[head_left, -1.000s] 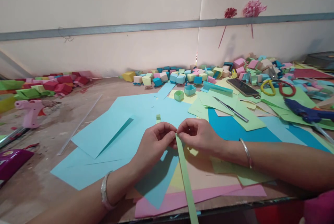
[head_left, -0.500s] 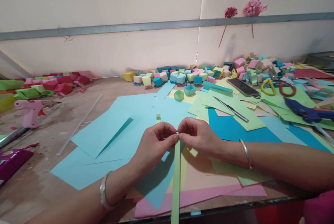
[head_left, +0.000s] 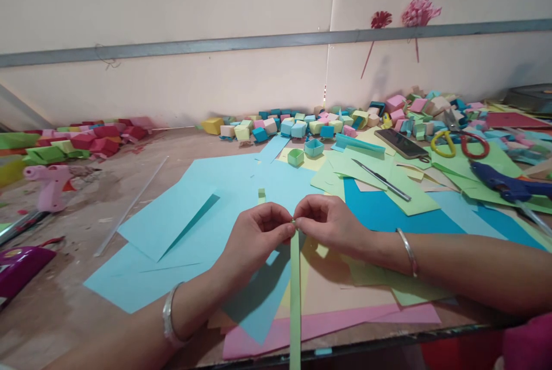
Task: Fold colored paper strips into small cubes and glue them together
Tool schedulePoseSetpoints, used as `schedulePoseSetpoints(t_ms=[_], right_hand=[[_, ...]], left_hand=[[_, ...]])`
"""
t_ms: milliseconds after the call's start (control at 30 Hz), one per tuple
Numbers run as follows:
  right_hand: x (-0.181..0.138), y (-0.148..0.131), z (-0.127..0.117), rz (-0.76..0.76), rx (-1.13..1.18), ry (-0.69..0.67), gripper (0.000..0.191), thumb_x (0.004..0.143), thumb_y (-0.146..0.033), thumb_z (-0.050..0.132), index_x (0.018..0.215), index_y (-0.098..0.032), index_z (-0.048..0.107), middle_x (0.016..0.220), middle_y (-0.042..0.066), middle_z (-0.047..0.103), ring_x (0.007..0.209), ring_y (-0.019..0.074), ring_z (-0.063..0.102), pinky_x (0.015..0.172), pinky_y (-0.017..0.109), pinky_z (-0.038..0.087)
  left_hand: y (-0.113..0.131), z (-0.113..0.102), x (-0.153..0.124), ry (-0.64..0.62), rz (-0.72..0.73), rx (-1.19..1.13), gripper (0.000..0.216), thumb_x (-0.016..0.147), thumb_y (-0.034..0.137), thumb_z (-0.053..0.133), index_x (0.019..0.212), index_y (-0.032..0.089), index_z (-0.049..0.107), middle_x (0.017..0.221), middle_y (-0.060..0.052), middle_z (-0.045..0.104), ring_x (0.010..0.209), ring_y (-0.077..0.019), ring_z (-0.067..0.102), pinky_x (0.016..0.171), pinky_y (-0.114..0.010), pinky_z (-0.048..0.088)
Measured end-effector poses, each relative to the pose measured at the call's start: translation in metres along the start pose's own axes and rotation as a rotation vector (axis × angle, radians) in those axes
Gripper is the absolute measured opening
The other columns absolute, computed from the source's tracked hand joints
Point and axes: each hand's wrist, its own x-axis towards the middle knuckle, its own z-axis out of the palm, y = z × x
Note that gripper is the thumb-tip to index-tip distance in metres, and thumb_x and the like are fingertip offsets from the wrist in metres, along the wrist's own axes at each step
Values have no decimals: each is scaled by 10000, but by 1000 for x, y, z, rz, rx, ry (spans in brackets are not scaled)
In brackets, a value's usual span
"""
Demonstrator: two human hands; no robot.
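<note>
Both hands meet above the table's front middle and pinch the top end of a long light green paper strip (head_left: 295, 295). My left hand (head_left: 255, 237) grips it from the left, my right hand (head_left: 330, 223) from the right, fingertips touching. The strip hangs straight down past the table's front edge. Light blue sheets (head_left: 172, 220) lie under and to the left of the hands. A small green folded piece (head_left: 261, 193) sits just behind my fingers.
Many small folded paper boxes (head_left: 297, 125) line the back wall. A pink glue gun (head_left: 52, 183) lies at the left, a blue glue gun (head_left: 511, 186), scissors (head_left: 459, 144), a phone (head_left: 401, 143) and a metal blade (head_left: 382, 180) at the right. Pink paper (head_left: 328, 324) lies along the front edge.
The green strip has swung from slanting down-right to hanging straight down. Both hands stay pinched on its top end and have barely shifted.
</note>
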Motion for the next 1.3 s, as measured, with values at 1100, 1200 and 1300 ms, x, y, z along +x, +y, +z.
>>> schedulePoseSetpoints(t_ms=[1100,1200,1300], right_hand=[[-3,0,1,0,-100,-44,79,742,-119,559,714,-175,608,604,-40,575,552,83,505,493,192,381],[-1,5,0,-172,-109,-42,197,827,-125,519,964,-189,645,718,-15,650,651,107,595,617,224,470],[0,10,-1,-433,-286,-2,238,829,-89,530,1008,-199,642,833,19,690,752,128,616,700,252,475]], left_hand=[[-8,0,2,-66,-20,-185,176,752,226,726,797,177,563,647,52,548,593,-69,522,556,-175,434],[-6,-3,5,3,-80,-263,237,717,251,769,807,180,561,732,48,552,634,-69,550,572,-177,465],[-6,-4,6,49,-91,-286,264,696,268,791,800,174,568,795,35,555,696,-81,576,601,-187,495]])
